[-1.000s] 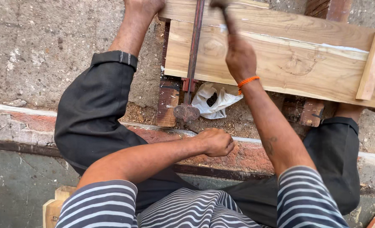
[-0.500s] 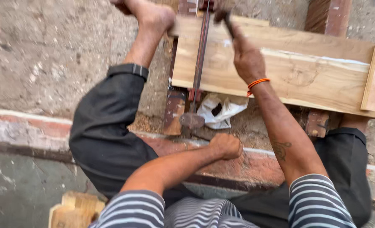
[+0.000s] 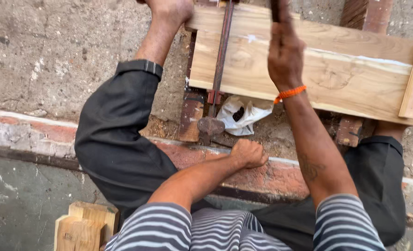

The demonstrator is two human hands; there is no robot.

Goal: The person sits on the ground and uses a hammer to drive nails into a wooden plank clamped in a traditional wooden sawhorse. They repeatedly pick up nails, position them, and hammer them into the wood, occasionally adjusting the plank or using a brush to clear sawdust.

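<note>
Right hand (image 3: 285,56) raised higher, left hand (image 3: 249,153) fisted, one clamp (image 3: 218,69), one board (image 3: 332,69)

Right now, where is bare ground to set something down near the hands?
Bare concrete lies left of the wooden panel, beyond the left leg. Crowded: under the panel's near edge, with the metal bar clamp, white plastic bag and left hand.

The left hand (image 3: 249,153) is curled into a fist on the red-painted kerb (image 3: 281,174), its fingers just below the rusty end of a long metal bar clamp (image 3: 218,69). The right hand (image 3: 285,56) grips a dark tool handle (image 3: 275,9), blurred, its fingers above the glued wooden panel (image 3: 346,69). A crumpled white plastic bag (image 3: 241,114) lies between the two hands' fingers.
</note>
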